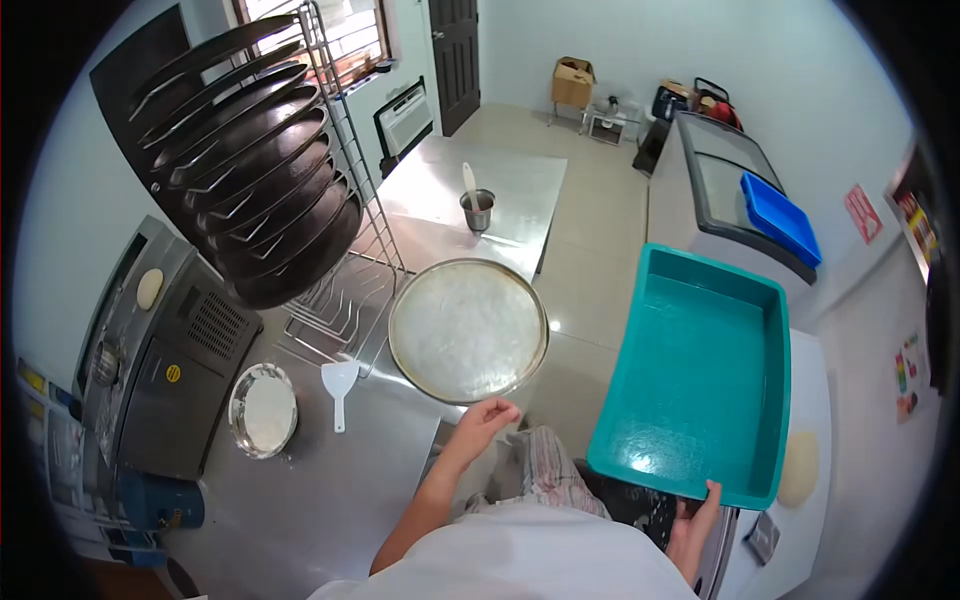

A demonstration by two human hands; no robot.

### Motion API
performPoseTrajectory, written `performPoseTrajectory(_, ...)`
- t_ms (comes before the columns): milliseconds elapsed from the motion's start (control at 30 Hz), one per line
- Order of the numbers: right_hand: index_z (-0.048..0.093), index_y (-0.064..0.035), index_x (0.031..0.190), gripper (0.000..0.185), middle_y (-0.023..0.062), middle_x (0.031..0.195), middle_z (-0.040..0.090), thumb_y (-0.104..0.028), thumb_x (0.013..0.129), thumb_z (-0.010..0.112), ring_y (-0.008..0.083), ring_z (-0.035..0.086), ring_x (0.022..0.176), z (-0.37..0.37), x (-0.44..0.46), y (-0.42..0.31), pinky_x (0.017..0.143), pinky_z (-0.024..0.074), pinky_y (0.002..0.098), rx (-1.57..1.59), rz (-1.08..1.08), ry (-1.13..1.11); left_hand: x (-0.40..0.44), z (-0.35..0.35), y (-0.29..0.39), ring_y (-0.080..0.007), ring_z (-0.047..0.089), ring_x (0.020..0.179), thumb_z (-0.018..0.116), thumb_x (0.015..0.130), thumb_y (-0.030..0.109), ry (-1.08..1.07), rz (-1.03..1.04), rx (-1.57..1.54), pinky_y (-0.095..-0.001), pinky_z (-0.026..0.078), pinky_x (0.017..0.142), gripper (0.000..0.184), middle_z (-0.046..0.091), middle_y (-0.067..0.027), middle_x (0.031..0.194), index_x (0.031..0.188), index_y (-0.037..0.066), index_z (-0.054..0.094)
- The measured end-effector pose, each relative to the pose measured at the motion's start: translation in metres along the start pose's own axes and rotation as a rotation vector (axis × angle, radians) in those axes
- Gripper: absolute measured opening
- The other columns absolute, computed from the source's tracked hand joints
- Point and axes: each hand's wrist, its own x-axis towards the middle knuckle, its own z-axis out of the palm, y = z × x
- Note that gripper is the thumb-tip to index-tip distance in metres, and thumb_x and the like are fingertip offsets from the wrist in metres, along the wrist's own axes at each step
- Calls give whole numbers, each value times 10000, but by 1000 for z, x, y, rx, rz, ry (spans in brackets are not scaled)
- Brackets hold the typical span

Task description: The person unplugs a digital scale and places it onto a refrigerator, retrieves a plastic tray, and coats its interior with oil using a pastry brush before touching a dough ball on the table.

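Observation:
A teal plastic tub [690,400] is on my right, tilted, with wet shine on its floor. My right hand [695,525] is closed on its near rim, thumb on top. My left hand [485,428] is closed, fingers curled together, and no object shows in it. It is just in front of a round metal pan [468,328], apart from its near rim as far as I can tell. Left of it, on the steel table [330,490], are a white plastic scraper [339,392] and a metal bowl of flour-like white powder [266,410].
A wire rack of dark round pans [270,180] towers at the left, beside a grey machine [180,400]. A steel cup [478,212] with a utensil stands on the far table. Pale dough [798,470] lies right of the tub; a chest freezer [690,185] stands behind.

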Motion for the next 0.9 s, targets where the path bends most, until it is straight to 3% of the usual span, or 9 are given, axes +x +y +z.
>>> performPoseTrajectory(133, 472, -41, 1167, 508, 113, 1127, 541, -230, 729, 645, 254, 555, 997, 70, 91, -3, 800, 507, 399, -25, 17, -43, 93, -16, 24, -66, 543, 776, 581, 883, 188, 217, 179, 0, -222, 421, 706, 145, 627, -5, 829, 874, 49, 623)
performPoseTrajectory(267, 440, -47, 1197, 550, 117, 1184, 508, -240, 728, 651, 272, 528, 1052, 165, 206, -1, 830, 494, 417, -25, 45, -132, 227, -53, 62, -123, 580, 673, 639, 839, 149, 744, 336, 226, -264, 466, 639, 149, 626, -53, 727, 782, 15, 607)
performPoseTrajectory(333, 420, -47, 1209, 565, 120, 1215, 485, -240, 731, 652, 284, 512, 1077, 215, 265, -7, 849, 485, 425, -53, 78, -176, 300, -79, 82, -181, 606, 774, 658, 825, 198, 975, 316, 370, -286, 471, 721, 195, 628, -81, 820, 792, 14, 601)
performPoseTrajectory(400, 434, -50, 1195, 540, 114, 1190, 499, -233, 735, 650, 275, 522, 1053, 281, 315, -11, 823, 492, 418, -76, 111, -227, 372, -105, 90, -261, 542, 1022, 720, 754, 310, 1090, 398, 611, -336, 432, 874, 388, 567, -143, 1065, 966, 13, 590)
performPoseTrajectory(467, 461, -56, 1166, 490, 101, 1140, 526, -220, 743, 645, 257, 542, 1004, 309, 346, -28, 772, 507, 403, -136, 158, -236, 440, -119, 84, -331, 376, 1213, 788, 621, 432, 1195, 247, 791, -406, 345, 986, 801, 414, -183, 1277, 1214, 10, 452)
performPoseTrajectory(500, 461, -56, 1166, 490, 101, 1140, 526, -220, 743, 645, 257, 542, 1004, 321, 360, -34, 772, 507, 403, -140, 148, -226, 459, -118, 77, -331, 376, 1213, 788, 621, 432, 1183, 244, 782, -406, 345, 986, 801, 414, -183, 1277, 1214, 10, 452)
performPoseTrajectory(567, 537, -49, 1000, 301, 64, 929, 571, -178, 748, 641, 184, 560, 793, 350, 383, -39, 624, 495, 308, -166, 182, -220, 496, -129, 80, -386, 301, 1252, 835, 478, 501, 1208, -1, 1047, -462, 312, 1004, 1132, 357, -218, 1315, 1335, 6, 285)
performPoseTrajectory(767, 544, -62, 932, 240, 41, 849, 553, -173, 745, 645, 150, 538, 687, 455, 441, -34, 499, 442, 294, -171, 210, -202, 541, -141, 84, -374, 356, 1227, 845, 441, 491, 1181, -294, 921, -435, 316, 1018, 1225, 387, -232, 1301, 1369, -18, 229)
performPoseTrajectory(900, 540, -55, 942, 267, 42, 856, 550, -183, 737, 653, 156, 538, 708, 525, 508, -32, 511, 440, 299, -161, 227, -199, 559, -146, 66, -362, 391, 1187, 823, 471, 347, 1324, -370, 1029, -446, 338, 987, 1023, 424, -207, 1257, 1306, 29, 326)
